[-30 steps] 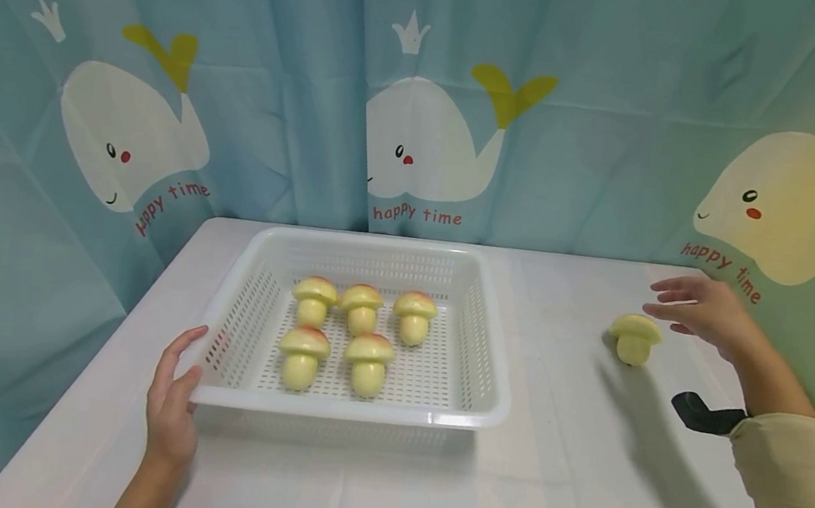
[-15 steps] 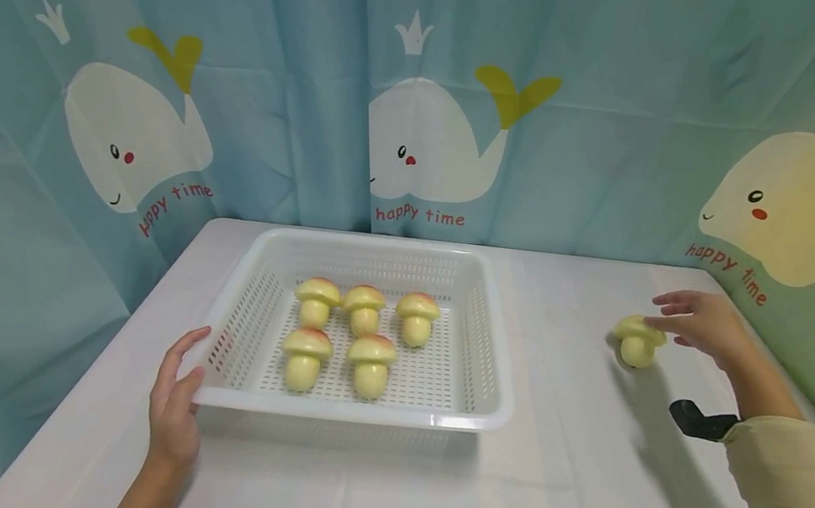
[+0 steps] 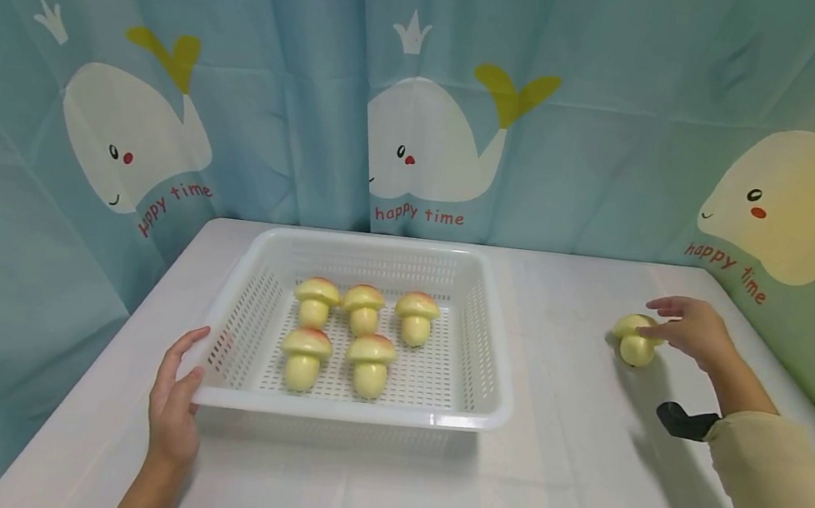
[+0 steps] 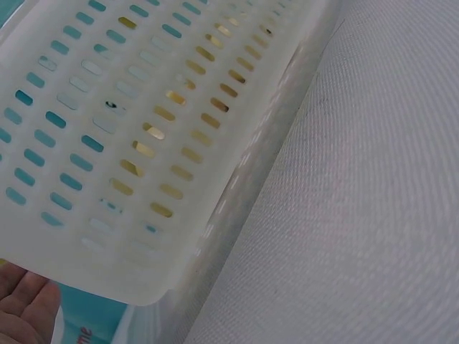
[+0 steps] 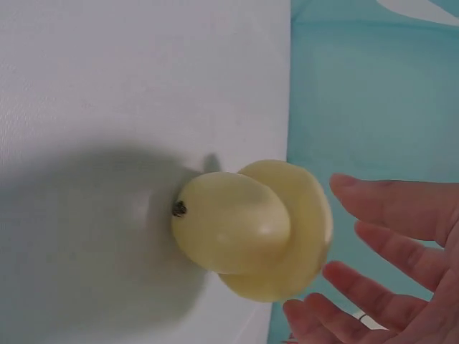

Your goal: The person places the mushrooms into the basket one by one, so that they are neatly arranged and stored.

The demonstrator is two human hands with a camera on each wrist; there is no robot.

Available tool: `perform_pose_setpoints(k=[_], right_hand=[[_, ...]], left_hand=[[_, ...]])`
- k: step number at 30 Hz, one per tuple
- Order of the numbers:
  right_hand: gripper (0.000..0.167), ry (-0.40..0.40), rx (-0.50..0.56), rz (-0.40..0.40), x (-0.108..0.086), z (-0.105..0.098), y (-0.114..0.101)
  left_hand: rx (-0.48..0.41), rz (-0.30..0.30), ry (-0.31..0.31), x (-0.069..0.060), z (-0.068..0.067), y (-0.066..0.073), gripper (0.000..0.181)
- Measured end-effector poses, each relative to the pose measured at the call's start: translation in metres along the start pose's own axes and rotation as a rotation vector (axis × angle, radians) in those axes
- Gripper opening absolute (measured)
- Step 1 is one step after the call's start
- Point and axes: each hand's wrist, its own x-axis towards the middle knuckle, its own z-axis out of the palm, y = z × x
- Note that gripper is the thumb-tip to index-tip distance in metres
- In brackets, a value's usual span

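Observation:
My left hand (image 3: pixel 173 420) holds the left front corner of a white perforated plastic basket (image 3: pixel 352 409). In the left wrist view only a few fingertips (image 4: pixel 32 308) show, by the basket's rim. A pale yellow mushroom-shaped piece (image 3: pixel 636 351) lies on the table at the right, its rounded stem facing me. Just above and right of it, my right hand (image 3: pixel 696 330) hovers with fingers spread. A small gap shows in the right wrist view between the thumb and fingers of the right hand (image 5: pixel 401 265) and the cap of the mushroom piece (image 5: pixel 308 222).
Inside the basket lie several similar mushroom pieces (image 3: pixel 368 375) with reddish caps, in two rows. White cloth covers the table (image 3: pixel 539 487). A blue-green curtain (image 3: pixel 303 108) with whale prints hangs along the back and sides. Each wrist wears a black camera mount (image 3: pixel 686 422).
My right hand has moved down and slightly left, closer to the loose mushroom piece, and now overlaps its cap in the head view. The left hand and basket stay put.

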Motion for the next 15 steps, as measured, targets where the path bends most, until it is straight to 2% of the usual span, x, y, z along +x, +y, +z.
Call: perform_pose_setpoints(k=[8, 15], right_hand=[[0.062, -0.002, -0.008, 0.036, 0.012, 0.008, 0.006], [0.060, 0.001, 0.006, 0.091, 0.018, 0.015, 0.007]], left_hand=[[-0.028, -0.016, -0.006, 0.000, 0.000, 0.000, 0.045], [-0.013, 0.006, 0.001, 0.000, 0.000, -0.001, 0.045]])
